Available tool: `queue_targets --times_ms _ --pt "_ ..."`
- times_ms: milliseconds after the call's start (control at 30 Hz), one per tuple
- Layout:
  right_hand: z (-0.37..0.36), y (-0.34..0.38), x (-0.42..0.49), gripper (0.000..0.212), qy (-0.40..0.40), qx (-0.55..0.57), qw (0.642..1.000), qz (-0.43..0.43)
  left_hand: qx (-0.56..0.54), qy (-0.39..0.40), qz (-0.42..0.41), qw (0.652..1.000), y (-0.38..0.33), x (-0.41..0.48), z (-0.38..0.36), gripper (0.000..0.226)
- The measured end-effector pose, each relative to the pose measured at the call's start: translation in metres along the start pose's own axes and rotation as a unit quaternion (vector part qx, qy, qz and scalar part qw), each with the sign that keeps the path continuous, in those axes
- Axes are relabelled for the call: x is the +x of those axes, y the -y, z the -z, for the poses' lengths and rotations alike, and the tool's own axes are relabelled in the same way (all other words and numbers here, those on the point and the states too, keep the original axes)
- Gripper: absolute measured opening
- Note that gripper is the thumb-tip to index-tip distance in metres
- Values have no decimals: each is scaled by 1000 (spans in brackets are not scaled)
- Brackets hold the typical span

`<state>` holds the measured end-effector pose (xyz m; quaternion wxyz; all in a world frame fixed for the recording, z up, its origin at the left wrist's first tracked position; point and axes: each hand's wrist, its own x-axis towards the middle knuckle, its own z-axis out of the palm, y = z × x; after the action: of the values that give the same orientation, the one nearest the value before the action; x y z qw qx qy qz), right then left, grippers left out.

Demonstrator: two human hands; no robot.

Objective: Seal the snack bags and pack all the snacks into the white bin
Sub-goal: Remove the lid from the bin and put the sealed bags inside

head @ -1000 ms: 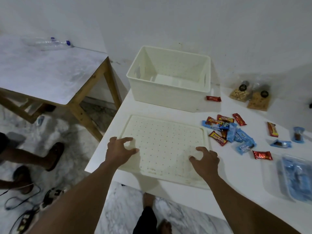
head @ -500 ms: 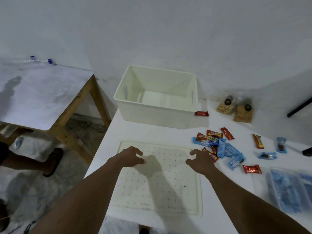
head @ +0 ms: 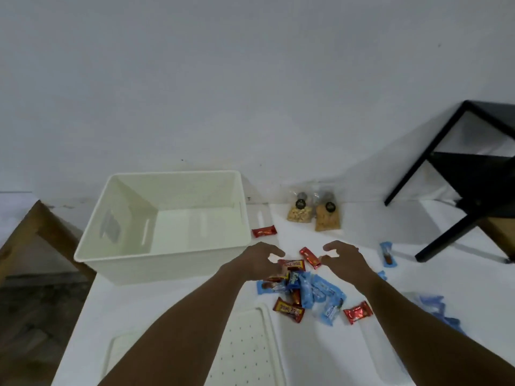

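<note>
White bin (head: 167, 267) is sitting empty at ten o'clock from our hands, nothing packed yet. We are hovering left hand (head: 257, 260) and right hand (head: 345, 260) above the candy pile (head: 309, 291), fingers loosely curled, grasping nothing; snack bags (head: 315, 215) are waiting at one o'clock.

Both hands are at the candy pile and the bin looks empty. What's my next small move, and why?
Probably lower both hands and close them around the pile of wrapped candies to scoop up a handful. The left hand and right hand hover at either side of its far end, fingers loosely curled and holding nothing, and the white bin stands just to the left with nothing showing inside.
</note>
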<state>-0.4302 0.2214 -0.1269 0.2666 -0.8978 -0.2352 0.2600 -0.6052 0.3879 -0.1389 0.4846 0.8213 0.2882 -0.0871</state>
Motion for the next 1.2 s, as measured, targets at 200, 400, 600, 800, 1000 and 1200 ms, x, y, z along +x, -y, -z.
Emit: queue_targets --times_ms 200,400,600,800,1000,1200 --pt "50 -33 73 27 -1 26 1000 -12 -28 -89 -4 996 -21 75 -5 33" --pt "68 -54 170 27 45 56 997 32 3 -171 26 985 -32 161 -15 38" --pt "59 -65 251 33 97 138 985 29 3 -173 76 982 -23 239 -31 44" --pt "39 -82 300 32 112 143 982 42 -52 -186 88 977 -20 295 -46 43" --pt "32 -99 308 26 135 154 978 27 -87 -225 99 965 -22 310 -56 28" --pt "46 -87 285 23 123 160 978 47 -65 -226 72 969 -27 281 -50 28"
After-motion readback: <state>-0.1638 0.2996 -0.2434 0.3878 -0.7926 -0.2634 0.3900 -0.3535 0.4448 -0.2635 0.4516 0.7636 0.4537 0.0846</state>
